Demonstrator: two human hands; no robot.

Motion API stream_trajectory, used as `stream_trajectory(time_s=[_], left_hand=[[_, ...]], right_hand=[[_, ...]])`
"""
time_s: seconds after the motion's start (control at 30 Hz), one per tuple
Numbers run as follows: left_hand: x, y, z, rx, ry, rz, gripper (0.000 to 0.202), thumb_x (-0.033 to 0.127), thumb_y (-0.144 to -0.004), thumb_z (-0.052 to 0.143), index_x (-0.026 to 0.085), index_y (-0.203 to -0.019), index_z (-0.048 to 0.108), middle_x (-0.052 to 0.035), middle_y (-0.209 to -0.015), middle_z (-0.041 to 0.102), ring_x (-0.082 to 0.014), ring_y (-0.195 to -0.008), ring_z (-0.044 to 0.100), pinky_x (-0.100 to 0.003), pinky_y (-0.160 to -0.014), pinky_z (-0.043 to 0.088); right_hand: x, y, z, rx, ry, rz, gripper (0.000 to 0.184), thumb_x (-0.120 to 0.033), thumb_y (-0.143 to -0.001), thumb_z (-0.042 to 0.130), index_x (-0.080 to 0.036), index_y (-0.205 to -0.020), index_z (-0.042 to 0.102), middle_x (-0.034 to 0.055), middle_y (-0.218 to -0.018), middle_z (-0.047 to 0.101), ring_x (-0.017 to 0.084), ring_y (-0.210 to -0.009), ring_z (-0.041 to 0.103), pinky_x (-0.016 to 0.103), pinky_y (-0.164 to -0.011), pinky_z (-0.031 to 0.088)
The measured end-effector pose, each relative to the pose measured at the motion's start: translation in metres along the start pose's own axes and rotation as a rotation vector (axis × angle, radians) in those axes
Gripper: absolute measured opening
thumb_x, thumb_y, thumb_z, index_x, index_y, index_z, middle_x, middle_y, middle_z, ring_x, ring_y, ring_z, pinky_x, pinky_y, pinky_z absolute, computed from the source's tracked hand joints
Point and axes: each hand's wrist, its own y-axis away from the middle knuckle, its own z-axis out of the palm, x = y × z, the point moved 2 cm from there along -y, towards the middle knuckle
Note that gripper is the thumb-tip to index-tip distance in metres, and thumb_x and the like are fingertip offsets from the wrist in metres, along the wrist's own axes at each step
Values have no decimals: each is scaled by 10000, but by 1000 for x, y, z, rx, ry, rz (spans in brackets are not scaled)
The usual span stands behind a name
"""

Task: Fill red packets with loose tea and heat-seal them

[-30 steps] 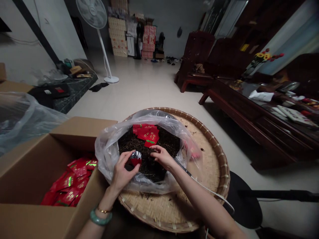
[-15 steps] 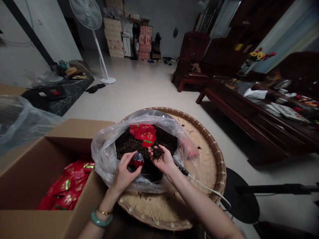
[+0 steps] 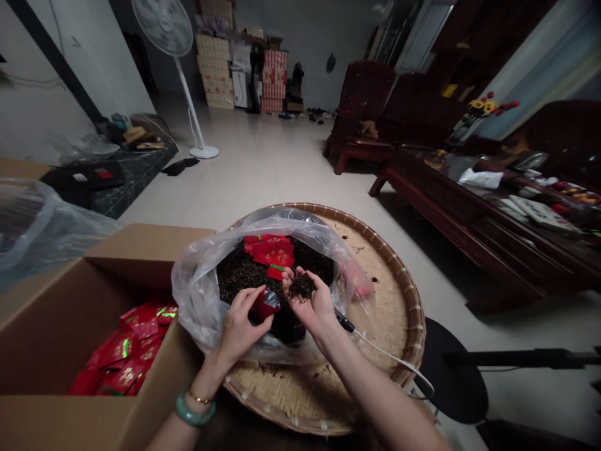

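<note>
Between the thumb and fingers of my left hand (image 3: 243, 322) is a small red packet (image 3: 267, 303), its silvery mouth spread apart and tilted toward the right. Just beside it, my right hand (image 3: 313, 305) is cupped palm up around a clump of dark dried tea leaves (image 3: 301, 287). Both hands are over a clear plastic bag (image 3: 197, 282) with its top rolled wide, filled with loose tea (image 3: 239, 274). Several flat red packets (image 3: 275, 252) lie on the tea at the far side. The bag rests on a round woven bamboo tray (image 3: 399, 300).
At left stands a cardboard box (image 3: 173, 376) holding several filled red packets (image 3: 126, 351). A black-handled device (image 3: 345, 321) with a white cord (image 3: 394, 358) lies by my right wrist. A black round stand base (image 3: 453, 376) is right of the tray. Beyond are a fan (image 3: 204, 151) and wooden table (image 3: 451, 213).
My left hand has turned the packet's mouth toward the right hand. My right hand, still cupping the tea leaves, has shifted slightly right.
</note>
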Motion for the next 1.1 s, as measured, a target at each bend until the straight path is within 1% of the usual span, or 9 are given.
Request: stream_trajectory(time_s=[0.17, 0.27, 0.4, 0.53, 0.7, 0.83, 0.93, 1.03, 1.1], left_hand=[[3, -2, 5, -5, -46, 10, 504, 218, -747, 606, 200, -1239, 499, -85, -1060, 550, -219, -975, 573, -374, -861, 507], [5, -3, 8, -24, -43, -3, 512, 207, -734, 611, 207, -1235, 504, -77, -1050, 549, -218, -960, 573, -372, -852, 508], [6, -4, 10, -29, -25, -16, 479, 197, -723, 618, 197, -1193, 525, -77, -1036, 547, -221, -953, 568, -369, -833, 510], [5, -3, 11, -52, 12, -50, 498, 184, -716, 621, 195, -1202, 514, -68, -1010, 550, -204, -897, 578, -352, -800, 518], [3, -1, 13, -48, 38, -54, 525, 173, -707, 614, 203, -1220, 509, -58, -996, 552, -193, -865, 588, -344, -783, 523], [1, 1, 14, -54, 46, -60, 535, 171, -702, 609, 204, -1226, 511, -61, -1013, 557, -197, -884, 591, -350, -797, 523], [0, 2, 15, -45, 49, -65, 518, 181, -692, 619, 207, -1202, 530, -63, -1009, 558, -209, -902, 589, -350, -792, 524], [-1, 3, 14, -52, 49, -65, 505, 191, -696, 618, 208, -1194, 537, -64, -1004, 560, -213, -913, 587, -349, -798, 520], [-2, 3, 13, -53, 49, -65, 518, 189, -692, 619, 198, -1203, 535, -68, -1013, 560, -213, -914, 585, -356, -810, 516]], right_hand=[[3, 11, 22, -75, 138, -135, 138, -265, -803, 498, -179, -794, 605, 43, -855, 699, 170, -836, 665, 317, -824, 513], [9, 14, 28, -120, 249, -226, 157, -307, -807, 518, -188, -796, 621, 32, -868, 696, 182, -866, 660, 328, -842, 491], [17, 14, 27, -142, 379, -335, 220, -374, -820, 513, -197, -804, 642, 27, -889, 693, 192, -877, 655, 350, -863, 472], [19, 11, 22, -155, 555, -424, 303, -435, -847, 471, -193, -844, 654, 34, -922, 682, 190, -905, 641, 350, -892, 454], [19, 6, 13, -173, 769, -505, 351, -449, -893, 396, -207, -926, 648, 39, -971, 670, 188, -964, 620, 352, -921, 436], [22, 4, 7, -211, 853, -476, 452, -524, -909, 345, -204, -999, 652, 56, -1065, 662, 196, -1047, 585, 376, -997, 387], [22, 5, 5, -255, 996, -407, 528, -586, -897, 320, -207, -1099, 628, 59, -1213, 607, 200, -1182, 504, 383, -1087, 282], [15, 9, 5, -356, 1213, -272, 490, -507, -884, 400, -221, -1267, 509, 50, -1389, 462, 198, -1326, 347, 397, -1137, 177], [7, 13, 4, -451, 1384, -188, 569, -384, -828, 509, -213, -1359, 394, 60, -1469, 342, 204, -1379, 241, 414, -1145, 142]])
